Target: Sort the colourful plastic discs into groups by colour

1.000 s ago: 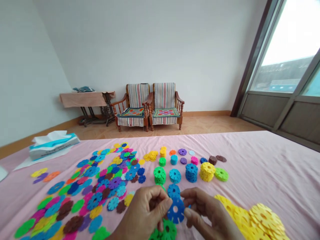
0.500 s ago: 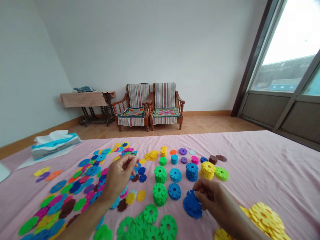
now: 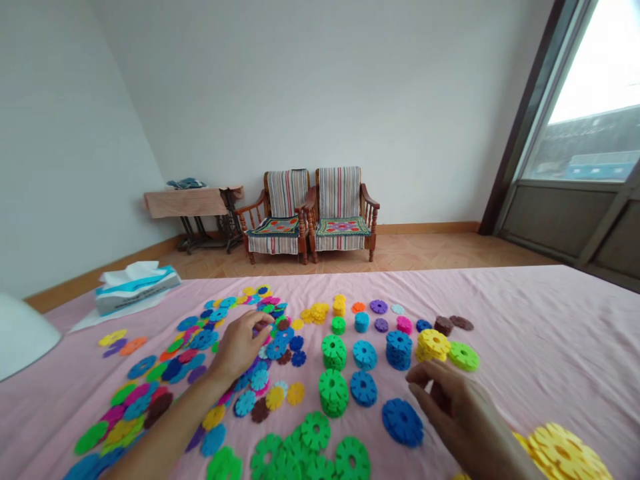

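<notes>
My left hand (image 3: 243,347) hovers over a long mixed spread of flower-shaped plastic discs (image 3: 203,340), its fingers curved and apart with nothing seen in them. My right hand (image 3: 453,403) is just right of a low dark-blue disc stack (image 3: 402,422); thumb and forefinger are spread and hold nothing. Between the hands stand sorted stacks: two green stacks (image 3: 333,387), a blue disc pile (image 3: 363,388), a taller blue stack (image 3: 399,347) and a yellow stack (image 3: 433,343). Loose green discs (image 3: 305,447) lie in front.
A heap of yellow discs (image 3: 563,450) lies at the near right. On the left of the pink cloth (image 3: 525,333) are a tissue box (image 3: 137,287) and a white rounded object (image 3: 23,337). Two wooden chairs (image 3: 343,207) stand beyond the table.
My right hand has come off the dark-blue stack and moved slightly right, fingers parting. My left hand's fingers have loosened from a pinch, lower over the mixed discs. The view has shifted left.
</notes>
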